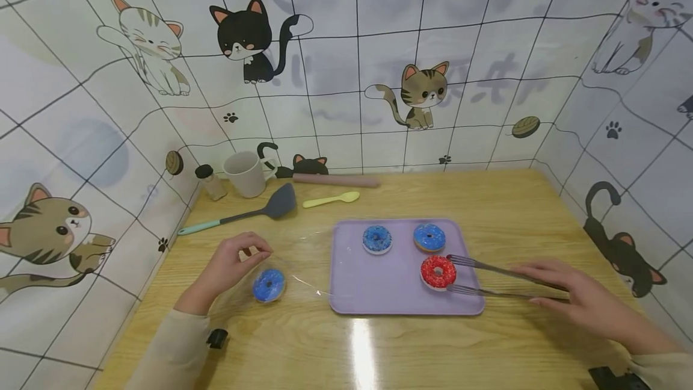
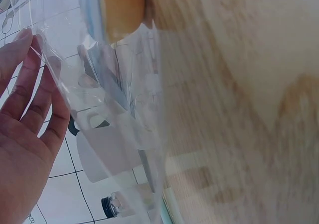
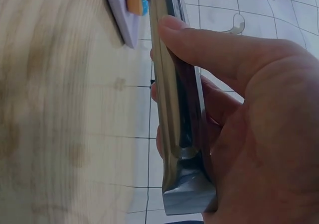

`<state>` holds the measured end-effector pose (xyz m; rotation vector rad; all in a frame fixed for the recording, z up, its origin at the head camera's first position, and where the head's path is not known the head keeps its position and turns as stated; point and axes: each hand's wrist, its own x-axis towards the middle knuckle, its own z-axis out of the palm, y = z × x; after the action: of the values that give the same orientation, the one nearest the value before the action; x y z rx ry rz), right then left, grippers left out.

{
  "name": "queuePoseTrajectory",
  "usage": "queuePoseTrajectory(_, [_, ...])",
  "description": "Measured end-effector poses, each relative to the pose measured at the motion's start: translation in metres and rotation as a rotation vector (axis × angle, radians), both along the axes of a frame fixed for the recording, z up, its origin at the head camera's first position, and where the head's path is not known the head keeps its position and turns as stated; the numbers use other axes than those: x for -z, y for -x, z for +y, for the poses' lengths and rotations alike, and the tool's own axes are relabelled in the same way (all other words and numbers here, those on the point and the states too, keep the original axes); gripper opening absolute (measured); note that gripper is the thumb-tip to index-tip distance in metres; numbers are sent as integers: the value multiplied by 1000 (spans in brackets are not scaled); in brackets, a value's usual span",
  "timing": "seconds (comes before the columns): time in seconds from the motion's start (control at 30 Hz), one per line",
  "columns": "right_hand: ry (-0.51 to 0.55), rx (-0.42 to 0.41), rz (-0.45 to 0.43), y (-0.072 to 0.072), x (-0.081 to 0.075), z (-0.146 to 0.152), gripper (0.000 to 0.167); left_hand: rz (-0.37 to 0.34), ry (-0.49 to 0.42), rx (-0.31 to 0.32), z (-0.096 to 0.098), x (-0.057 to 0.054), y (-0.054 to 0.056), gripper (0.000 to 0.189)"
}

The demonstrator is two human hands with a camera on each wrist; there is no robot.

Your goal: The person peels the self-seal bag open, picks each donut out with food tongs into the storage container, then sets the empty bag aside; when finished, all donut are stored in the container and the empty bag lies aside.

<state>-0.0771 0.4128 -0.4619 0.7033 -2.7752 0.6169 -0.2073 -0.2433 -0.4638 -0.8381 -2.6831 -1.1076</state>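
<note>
My left hand (image 1: 233,263) pinches the edge of a clear plastic bag (image 2: 114,109) between thumb and fingertips, lifting that edge. A blue donut (image 1: 262,286) with a tan base shows through the film, beside the fingers. My right hand (image 1: 585,300) grips metal tongs (image 1: 492,268), thumb on one side and fingers on the other in the right wrist view. The tong tips straddle the right side of a red sprinkled donut (image 1: 429,274) on the purple tray (image 1: 379,294). Behind it on the tray lie a speckled blue donut (image 1: 372,244) and a plain blue donut (image 1: 425,244).
Along the back left stand a black-capped jar (image 1: 213,186) and a white mug (image 1: 245,174). A grey spatula (image 1: 280,201), a yellow spoon (image 1: 349,197) and a brown rolling pin (image 1: 335,181) lie near the cat-print wall covering (image 1: 335,101). Wooden tabletop (image 1: 292,354) extends in front.
</note>
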Motion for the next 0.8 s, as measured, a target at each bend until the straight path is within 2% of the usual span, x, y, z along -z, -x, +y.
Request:
queuePoseTrajectory(0.37, [13,-7,-70,2,13,9,62,0,19,-6,2,0,1,16])
queuePoseTrajectory(0.53, [19,-23,-88,4,16,10,61,-6,24,-1,1,3,2,12])
queuePoseTrajectory(0.7, [18,-9,-100,4,12,9,63,-2,32,-2,-1,6,4,7])
queuePoseTrajectory(0.8, [16,32,-120,4,5,3,66,-5,31,-5,-1,6,5,9])
